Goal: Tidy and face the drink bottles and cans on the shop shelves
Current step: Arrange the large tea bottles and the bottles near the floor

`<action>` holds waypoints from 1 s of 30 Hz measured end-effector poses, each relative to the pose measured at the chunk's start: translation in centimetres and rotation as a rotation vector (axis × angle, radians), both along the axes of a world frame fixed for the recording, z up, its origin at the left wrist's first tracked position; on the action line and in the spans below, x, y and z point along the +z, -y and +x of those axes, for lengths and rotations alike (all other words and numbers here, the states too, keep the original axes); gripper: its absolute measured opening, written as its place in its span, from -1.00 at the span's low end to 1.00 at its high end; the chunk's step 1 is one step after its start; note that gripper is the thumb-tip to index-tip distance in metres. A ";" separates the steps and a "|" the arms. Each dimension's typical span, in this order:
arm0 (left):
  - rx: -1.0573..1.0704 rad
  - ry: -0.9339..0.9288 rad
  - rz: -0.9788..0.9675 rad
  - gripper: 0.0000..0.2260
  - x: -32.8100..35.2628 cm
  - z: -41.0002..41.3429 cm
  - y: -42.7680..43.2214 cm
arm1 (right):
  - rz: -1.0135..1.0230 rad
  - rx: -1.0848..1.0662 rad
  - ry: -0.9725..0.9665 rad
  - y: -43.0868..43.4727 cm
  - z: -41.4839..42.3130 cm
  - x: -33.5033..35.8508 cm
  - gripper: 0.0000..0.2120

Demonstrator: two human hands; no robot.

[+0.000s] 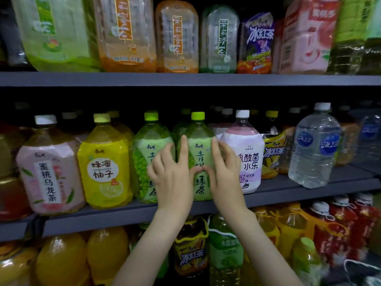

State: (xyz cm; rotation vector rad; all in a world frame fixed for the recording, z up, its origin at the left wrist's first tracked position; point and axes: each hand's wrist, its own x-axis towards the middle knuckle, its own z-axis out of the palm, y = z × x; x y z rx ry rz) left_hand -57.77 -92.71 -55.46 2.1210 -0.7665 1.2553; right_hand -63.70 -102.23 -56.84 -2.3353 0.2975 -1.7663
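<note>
The green tea bottle (201, 149) stands upright at the front of the middle shelf (288, 193), between another green bottle (142, 162) and a pink-white bottle (245, 153). Both forearms reach up from below. The left hand (171, 176) and right hand (226, 174) flank the tea bottle, each grip half closed on it. The thumbs curl across the label and nearly meet, and the index fingers run up its sides.

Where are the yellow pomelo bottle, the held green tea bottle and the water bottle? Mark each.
yellow pomelo bottle (103, 169): head view, white label oval.
held green tea bottle (199, 148): head view, upper label.
water bottle (313, 162): head view, clear body.
</note>
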 end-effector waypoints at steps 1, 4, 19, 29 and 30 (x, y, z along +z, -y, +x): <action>-0.001 0.040 0.029 -0.34 -0.1 0.3 0.1 | -0.022 -0.020 0.001 0.1 0.1 0.0 -0.46; -0.033 0.106 0.101 -0.33 -0.4 1.4 0.8 | -0.057 -0.057 -0.024 0.7 0.7 0.1 -0.35; -0.836 -0.268 -0.129 -0.73 0.4 -8.4 8.7 | 0.308 -0.122 0.387 8.3 -8.1 1.8 -0.87; -0.725 -1.153 -0.063 -0.65 1.5 -14.4 19.1 | 1.004 -0.331 0.185 16.3 -14.9 -0.3 -0.51; -0.678 -1.214 -0.028 -0.65 1.8 -14.8 19.9 | 1.043 -0.336 0.147 16.9 -15.2 -0.1 -0.44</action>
